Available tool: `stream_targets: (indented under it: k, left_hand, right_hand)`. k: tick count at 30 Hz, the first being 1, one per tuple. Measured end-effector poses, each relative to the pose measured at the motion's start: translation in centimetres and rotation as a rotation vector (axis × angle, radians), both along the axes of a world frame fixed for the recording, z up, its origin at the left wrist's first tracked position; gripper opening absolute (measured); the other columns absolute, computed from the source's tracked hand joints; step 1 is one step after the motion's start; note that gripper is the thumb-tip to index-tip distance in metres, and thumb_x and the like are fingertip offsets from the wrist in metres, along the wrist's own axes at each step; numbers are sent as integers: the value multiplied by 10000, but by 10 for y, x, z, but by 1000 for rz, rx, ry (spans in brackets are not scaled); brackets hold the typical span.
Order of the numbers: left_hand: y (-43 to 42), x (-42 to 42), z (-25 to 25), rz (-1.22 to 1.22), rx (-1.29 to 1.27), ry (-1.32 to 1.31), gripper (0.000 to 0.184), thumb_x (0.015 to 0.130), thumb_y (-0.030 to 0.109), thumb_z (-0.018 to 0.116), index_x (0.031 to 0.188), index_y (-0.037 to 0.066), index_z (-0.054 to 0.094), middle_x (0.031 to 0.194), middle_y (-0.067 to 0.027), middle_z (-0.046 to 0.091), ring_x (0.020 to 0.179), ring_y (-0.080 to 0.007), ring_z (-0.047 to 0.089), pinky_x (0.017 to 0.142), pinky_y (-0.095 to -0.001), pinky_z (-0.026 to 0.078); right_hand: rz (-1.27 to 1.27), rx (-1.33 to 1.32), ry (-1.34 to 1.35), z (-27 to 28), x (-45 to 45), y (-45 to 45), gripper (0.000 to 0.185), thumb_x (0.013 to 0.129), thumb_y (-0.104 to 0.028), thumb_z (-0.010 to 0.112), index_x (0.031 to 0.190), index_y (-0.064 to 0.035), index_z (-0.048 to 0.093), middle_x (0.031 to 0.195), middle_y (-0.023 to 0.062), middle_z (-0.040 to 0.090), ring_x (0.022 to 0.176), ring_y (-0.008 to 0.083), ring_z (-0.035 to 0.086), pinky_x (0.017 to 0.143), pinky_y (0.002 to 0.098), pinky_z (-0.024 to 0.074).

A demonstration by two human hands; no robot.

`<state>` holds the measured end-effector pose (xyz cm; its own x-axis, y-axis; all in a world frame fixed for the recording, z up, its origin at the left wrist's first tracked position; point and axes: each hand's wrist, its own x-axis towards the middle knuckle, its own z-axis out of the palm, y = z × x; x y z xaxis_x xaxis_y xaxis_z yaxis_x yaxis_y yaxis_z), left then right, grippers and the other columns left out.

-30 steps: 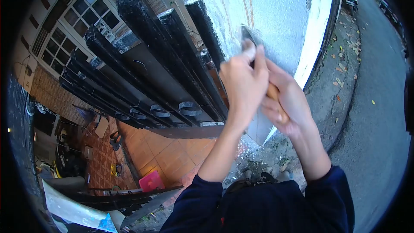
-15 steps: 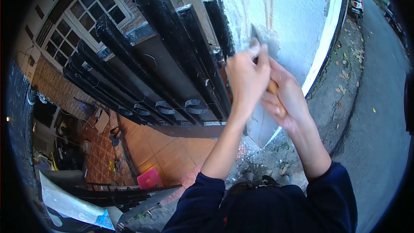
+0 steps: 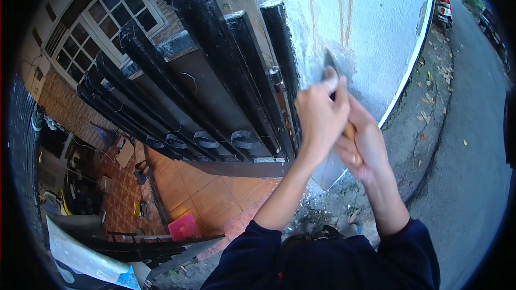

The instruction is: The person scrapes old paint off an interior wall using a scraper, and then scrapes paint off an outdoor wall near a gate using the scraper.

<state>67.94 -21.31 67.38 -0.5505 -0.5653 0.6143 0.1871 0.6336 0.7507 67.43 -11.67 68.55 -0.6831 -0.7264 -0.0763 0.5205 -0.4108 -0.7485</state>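
Observation:
Both hands meet on one scraper with a wooden handle and a dark metal blade. My right hand is wrapped round the handle. My left hand is closed on the front part of the tool near the blade, its fingers pointing up. The blade tip lies at the white wall, below brown vertical streaks, on a greyish rough patch. Whether the tip touches the wall cannot be made out for certain.
A black slatted gate stands just left of the wall. Orange tiles and a pink object lie lower left. On the right run a leaf-strewn verge and a road, with a parked motorbike farther off.
Both hands and the scraper have shifted slightly right and down along the wall. The view has turned a little, so the gate and wall sit farther right than one second ago.

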Motion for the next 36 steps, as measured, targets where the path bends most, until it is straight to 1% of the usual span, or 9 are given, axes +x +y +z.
stream_targets:
  k: [6,8,10,13,17,22,27,32,36]
  left_hand:
    - [-14,8,1,-51,85,-108,267,839,142,596,908,-114,627,489,-23,535,508,-10,434,416,-222,326]
    - [-4,2,-11,-51,148,-8,236,829,121,606,892,-104,637,538,33,519,557,-3,417,436,-204,333]
    - [-14,-8,-13,-42,107,20,235,836,131,602,889,-94,643,528,14,530,544,-4,425,429,-202,333]
    - [-28,-3,9,-14,183,-186,251,846,149,594,917,-88,641,552,-53,592,564,-9,464,464,-212,381]
    - [-18,5,-13,-46,98,-64,263,839,137,605,989,-78,622,638,-77,634,633,-9,484,524,-203,420]
    - [-31,-8,-7,-17,190,-87,237,841,137,606,866,-95,645,486,-8,528,507,-12,413,430,-228,337]
    - [-19,2,-27,-21,84,-48,254,820,146,629,968,-60,636,754,-183,672,631,-42,547,531,-223,436]
    - [-26,-5,-17,28,160,-78,285,840,167,600,1009,-62,617,531,-54,595,548,-13,448,473,-230,389]
    - [-30,1,-43,10,60,-10,343,850,191,608,1061,-79,588,719,-103,666,664,-24,507,568,-208,437]
  right_hand:
    - [44,-60,-31,-7,-2,-15,435,921,-81,320,1356,-94,338,639,7,447,386,54,365,300,189,307]
    - [-29,-4,-82,-8,5,-5,410,918,-75,324,1326,-82,367,643,14,451,384,54,359,301,190,305]
    - [-35,8,-36,-7,-4,-13,411,917,-75,327,1326,-81,364,648,21,455,383,59,357,297,196,300]
    - [72,-62,-52,-6,-16,-34,452,919,-75,329,1370,-87,312,637,13,437,380,67,354,290,200,288]
    - [-7,-19,-88,-11,7,-16,449,920,-81,337,1368,-83,310,634,7,426,383,65,351,292,198,286]
    - [29,-41,-54,-14,-14,-30,439,921,-76,329,1360,-94,331,641,7,433,388,63,355,303,197,293]
    - [2,-11,-55,-21,2,-16,435,920,-72,322,1353,-101,343,655,13,459,388,60,358,304,196,301]
    - [66,-37,-18,-25,-14,-31,442,919,-75,324,1359,-107,335,652,9,451,392,58,369,300,197,305]
    - [74,86,62,-43,-16,-27,450,922,-104,355,1370,-106,314,632,2,432,379,67,361,303,211,306]
